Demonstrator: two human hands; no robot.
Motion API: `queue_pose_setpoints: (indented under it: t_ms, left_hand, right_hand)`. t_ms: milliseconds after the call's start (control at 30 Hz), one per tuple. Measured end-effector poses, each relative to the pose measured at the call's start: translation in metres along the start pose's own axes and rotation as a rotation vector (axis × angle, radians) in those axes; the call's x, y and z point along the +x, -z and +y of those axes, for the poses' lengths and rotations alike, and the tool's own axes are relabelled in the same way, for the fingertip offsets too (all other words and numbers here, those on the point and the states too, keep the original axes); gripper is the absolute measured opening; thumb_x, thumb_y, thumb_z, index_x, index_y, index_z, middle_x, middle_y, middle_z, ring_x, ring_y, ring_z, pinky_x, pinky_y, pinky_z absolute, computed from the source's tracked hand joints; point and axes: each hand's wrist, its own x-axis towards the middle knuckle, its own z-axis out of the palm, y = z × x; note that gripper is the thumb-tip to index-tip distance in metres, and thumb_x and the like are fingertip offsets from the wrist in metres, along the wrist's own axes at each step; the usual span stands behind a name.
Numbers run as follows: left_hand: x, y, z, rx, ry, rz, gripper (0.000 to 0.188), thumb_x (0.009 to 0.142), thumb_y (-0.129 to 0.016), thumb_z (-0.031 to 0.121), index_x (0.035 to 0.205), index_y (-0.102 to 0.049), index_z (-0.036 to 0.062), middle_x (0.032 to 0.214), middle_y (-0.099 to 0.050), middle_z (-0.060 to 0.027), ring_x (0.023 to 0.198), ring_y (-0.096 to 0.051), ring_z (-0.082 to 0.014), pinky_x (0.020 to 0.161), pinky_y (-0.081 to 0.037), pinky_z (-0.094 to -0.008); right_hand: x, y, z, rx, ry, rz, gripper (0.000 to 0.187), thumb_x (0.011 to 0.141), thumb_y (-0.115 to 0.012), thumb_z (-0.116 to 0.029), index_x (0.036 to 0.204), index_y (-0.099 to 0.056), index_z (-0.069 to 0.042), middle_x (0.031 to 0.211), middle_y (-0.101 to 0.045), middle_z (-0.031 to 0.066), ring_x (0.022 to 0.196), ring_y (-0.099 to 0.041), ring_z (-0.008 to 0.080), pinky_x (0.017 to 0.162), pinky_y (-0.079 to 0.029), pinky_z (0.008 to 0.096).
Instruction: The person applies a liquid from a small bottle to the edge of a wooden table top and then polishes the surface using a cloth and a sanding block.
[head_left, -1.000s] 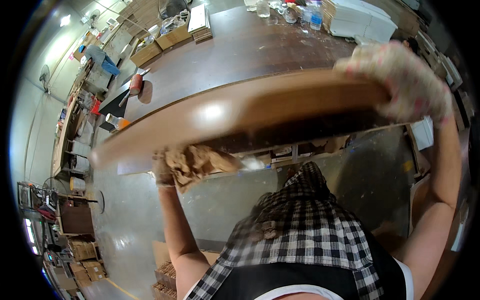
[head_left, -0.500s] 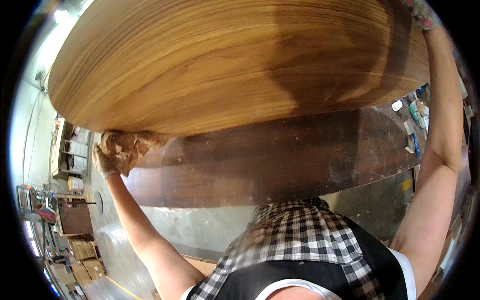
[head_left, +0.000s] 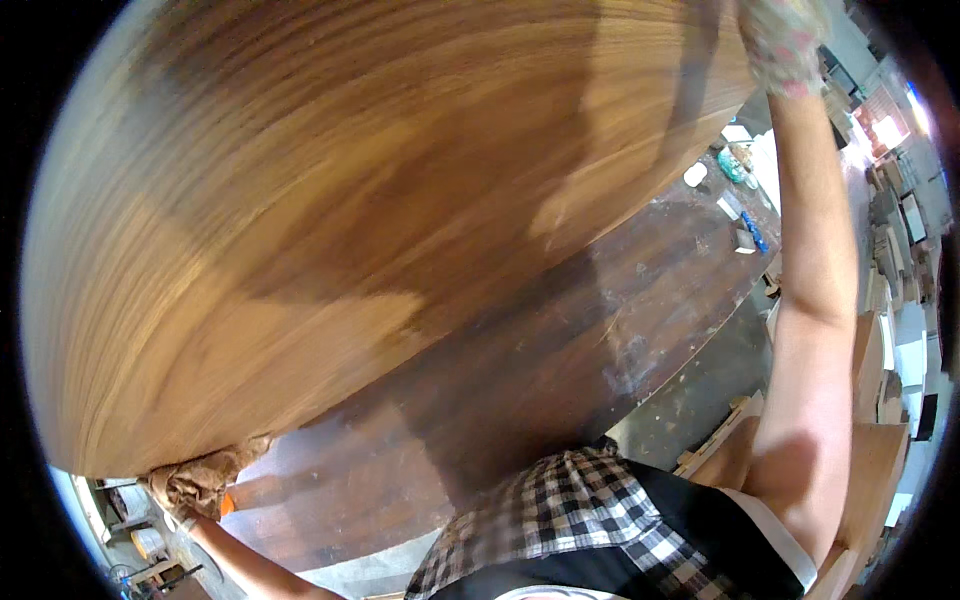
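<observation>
A large wood-grained panel [head_left: 380, 190] is held up, tilted, above a dark brown worktable [head_left: 520, 370]. Its lower left corner meets my left hand [head_left: 183, 508], closed round a crumpled, brown-stained cloth [head_left: 215, 475] that lies against the panel's edge. At the upper right, my right hand [head_left: 785, 45], in a patterned light glove, grips the panel's right edge. Its fingers are partly hidden and smeared by motion. Shadows of my arm and head fall across the panel's face.
On the table's far right end lie a white cup [head_left: 695, 175], a green-and-clear bag [head_left: 735, 165], a blue tool [head_left: 754, 232] and small blocks. Boards [head_left: 870, 480] lean at the right. An orange item [head_left: 228, 502] shows beside the cloth. A white bucket [head_left: 150, 543] stands at the lower left.
The panel has tilted in view, its left end lower and its right end higher. My left hand appears lower, my right hand further left. The whole view has turned too.
</observation>
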Motion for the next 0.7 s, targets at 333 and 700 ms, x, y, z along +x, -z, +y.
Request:
queue_pose_setpoints:
  t_ms: [333, 700]
  left_hand:
    - [-0.018, 0.019, 0.028, 0.045, -0.126, -0.015, 0.062, 0.091, -0.059, 0.043, 0.140, -0.045, 0.0093, 0.133, -0.054, -0.0096, 0.116, -0.056, -0.0257, 0.100, -0.050, -0.0404]
    - [0.042, 0.045, -0.039, -0.436, 0.050, -0.338, 0.033, 0.097, -0.055, 0.028, 0.124, -0.055, 0.0075, 0.112, -0.058, -0.0073, 0.105, -0.056, -0.0204, 0.097, -0.047, -0.0332]
  right_hand:
    - [-0.274, 0.077, 0.232, 0.468, -1.280, 0.486, 0.071, 0.093, -0.054, -0.067, 0.138, -0.047, -0.012, 0.138, -0.051, 0.0051, 0.126, -0.049, 0.0233, 0.106, -0.041, 0.0423]
    - [-0.254, 0.100, 0.188, 0.531, -1.185, 0.045, 0.074, 0.101, -0.036, -0.064, 0.153, -0.037, -0.012, 0.155, -0.039, 0.0065, 0.140, -0.038, 0.0258, 0.115, -0.033, 0.0435]
